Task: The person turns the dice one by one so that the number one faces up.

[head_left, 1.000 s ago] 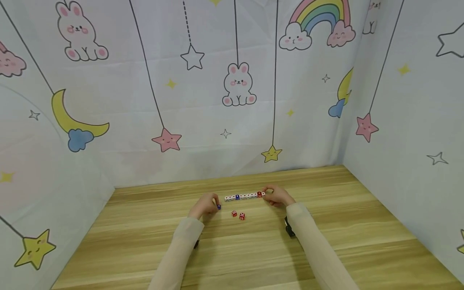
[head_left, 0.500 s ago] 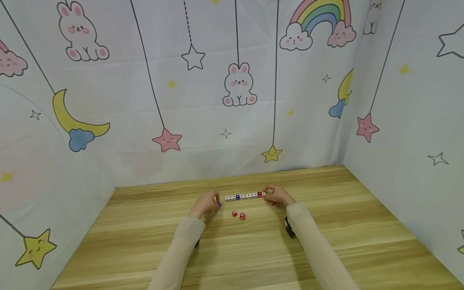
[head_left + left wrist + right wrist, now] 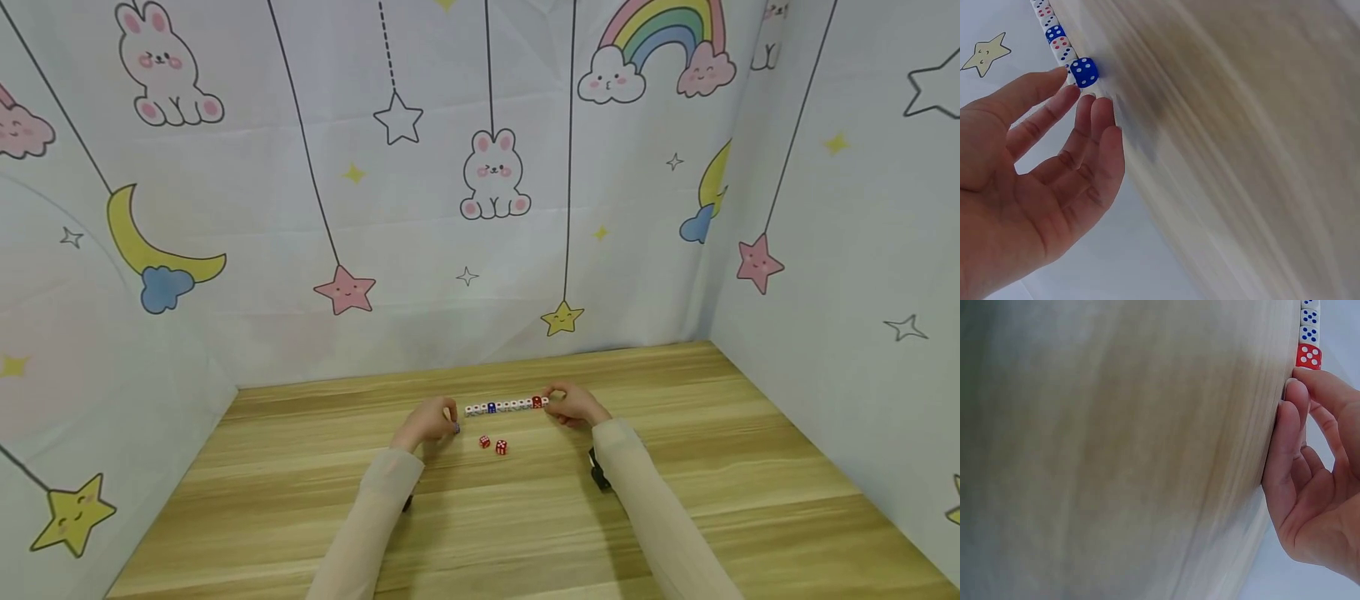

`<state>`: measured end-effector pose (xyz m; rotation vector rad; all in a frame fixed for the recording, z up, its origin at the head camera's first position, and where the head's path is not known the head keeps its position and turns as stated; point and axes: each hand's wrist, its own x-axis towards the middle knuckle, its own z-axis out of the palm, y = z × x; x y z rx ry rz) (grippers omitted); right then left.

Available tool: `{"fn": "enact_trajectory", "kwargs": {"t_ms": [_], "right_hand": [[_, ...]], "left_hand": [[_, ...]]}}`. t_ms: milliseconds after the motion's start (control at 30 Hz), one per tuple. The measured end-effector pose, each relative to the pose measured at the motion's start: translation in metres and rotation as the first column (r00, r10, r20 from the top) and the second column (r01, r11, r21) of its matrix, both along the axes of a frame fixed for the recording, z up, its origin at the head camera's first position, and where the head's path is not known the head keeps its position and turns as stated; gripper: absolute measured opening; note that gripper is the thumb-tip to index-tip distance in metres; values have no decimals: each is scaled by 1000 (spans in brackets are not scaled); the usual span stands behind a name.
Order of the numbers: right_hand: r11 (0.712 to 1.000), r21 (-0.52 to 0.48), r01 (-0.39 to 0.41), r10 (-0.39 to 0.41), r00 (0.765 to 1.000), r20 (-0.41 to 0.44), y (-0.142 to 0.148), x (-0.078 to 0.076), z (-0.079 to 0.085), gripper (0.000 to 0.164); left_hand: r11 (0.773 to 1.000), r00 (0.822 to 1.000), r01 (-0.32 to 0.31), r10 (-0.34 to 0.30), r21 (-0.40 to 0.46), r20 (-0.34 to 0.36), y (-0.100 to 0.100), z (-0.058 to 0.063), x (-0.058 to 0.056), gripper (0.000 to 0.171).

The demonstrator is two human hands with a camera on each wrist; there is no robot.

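Observation:
A row of small dice, mostly white [image 3: 513,406], stands on the table, with a blue die [image 3: 492,408] and a red die [image 3: 536,402] among them. At the row's left, my left hand [image 3: 431,419] pinches another blue die [image 3: 1084,72] between thumb and forefinger, a little apart from the row in the head view. My right hand [image 3: 573,404] is at the right end, thumb and forefinger on the last white die [image 3: 545,402]. That die is hidden behind the fingers in the right wrist view, just past the red die [image 3: 1309,357].
Two loose red dice, one smaller [image 3: 484,442] and one larger [image 3: 501,447], lie in front of the row, between the hands. Behind the wood-grain table [image 3: 495,533] hangs a white cloth [image 3: 420,333] printed with rabbits and stars; more cloth walls both sides.
My left hand has shifted slightly right, toward the row, carrying the blue die, which has turned a little in the fingers. My right hand stays at the row's end.

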<state>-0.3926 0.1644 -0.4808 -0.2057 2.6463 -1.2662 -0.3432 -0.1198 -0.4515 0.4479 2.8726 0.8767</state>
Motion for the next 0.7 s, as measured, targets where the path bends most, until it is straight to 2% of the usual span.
{"fn": "enact_trajectory", "kwargs": {"t_ms": [100,333,500,700], "right_hand": [[1000,10,5,-5,1000,-3,0,0,0,23],[1000,-9,5,-5,1000,-5,0,0,0,21],[1000,-13,6,-6,1000,1,0,0,0,22],[1000,-10,4,-4,1000,3,0,1,1,22]], "left_hand": [[1000,1000,0,0,16,15,0,2,1,6],[1000,1000,10,-10,3,-12,-1,0,1,4],[999,999,19,-20,33,32,-1,-1,-1,4],[998,999,33,-35,46,35,-1,-3,-3,7]]}}
